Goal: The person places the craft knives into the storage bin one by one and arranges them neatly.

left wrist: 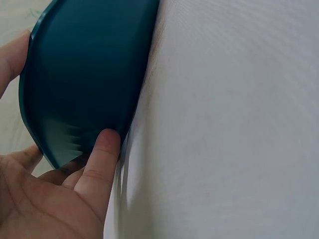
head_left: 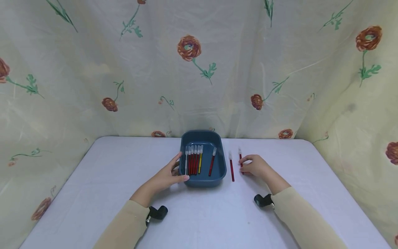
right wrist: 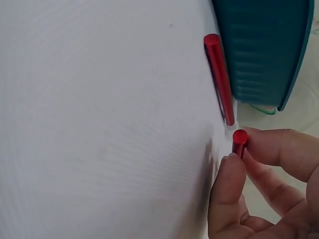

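A dark blue plastic basin stands on the table. My left hand holds its left side, one finger at the rim and the thumb on the outer wall near the front corner. Inside, several slim red rods with clear caps stand in a row beside a yellow one and a silver one; another red rod leans apart on the right. My right hand pinches a red capped rod between thumb and fingers. Just left of it, a second red capped rod lies on the table.
A white cloth covers the table. Behind and at the sides hangs a flower-patterned curtain, close to the basin's far edge. Black wrist cameras are strapped at both cuffs.
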The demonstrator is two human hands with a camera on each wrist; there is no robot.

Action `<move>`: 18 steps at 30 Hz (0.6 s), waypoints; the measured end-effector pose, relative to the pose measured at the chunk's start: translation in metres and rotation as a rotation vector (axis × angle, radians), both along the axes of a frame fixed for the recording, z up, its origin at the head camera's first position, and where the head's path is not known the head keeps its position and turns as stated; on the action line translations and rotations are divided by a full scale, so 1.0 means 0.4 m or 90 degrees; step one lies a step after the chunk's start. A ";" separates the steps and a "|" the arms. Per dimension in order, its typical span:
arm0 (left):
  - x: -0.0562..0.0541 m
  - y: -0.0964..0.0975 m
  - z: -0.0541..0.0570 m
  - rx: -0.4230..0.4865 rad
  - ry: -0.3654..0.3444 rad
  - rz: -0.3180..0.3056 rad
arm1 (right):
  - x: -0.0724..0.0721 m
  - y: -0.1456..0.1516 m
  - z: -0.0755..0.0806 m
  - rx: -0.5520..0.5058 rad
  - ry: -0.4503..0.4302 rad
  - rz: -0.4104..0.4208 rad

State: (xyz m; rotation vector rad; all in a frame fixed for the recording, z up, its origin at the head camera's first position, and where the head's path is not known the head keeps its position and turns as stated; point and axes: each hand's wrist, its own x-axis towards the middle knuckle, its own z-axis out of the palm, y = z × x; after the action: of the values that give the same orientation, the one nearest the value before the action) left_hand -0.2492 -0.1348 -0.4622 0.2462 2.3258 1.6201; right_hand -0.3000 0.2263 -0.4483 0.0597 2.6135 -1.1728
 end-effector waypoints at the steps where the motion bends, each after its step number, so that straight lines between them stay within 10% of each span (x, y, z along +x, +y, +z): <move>1: 0.000 0.000 0.000 0.000 0.000 0.000 | 0.001 0.001 0.002 -0.010 -0.006 -0.005; 18: -0.001 0.000 -0.003 -0.002 -0.004 0.008 | 0.019 -0.012 0.072 -0.091 -0.021 -0.015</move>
State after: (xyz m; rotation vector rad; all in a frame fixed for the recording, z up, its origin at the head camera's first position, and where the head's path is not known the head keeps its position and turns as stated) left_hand -0.2496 -0.1346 -0.4636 0.2258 2.3297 1.6213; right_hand -0.2924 0.2215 -0.4196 0.0812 2.4992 -1.3509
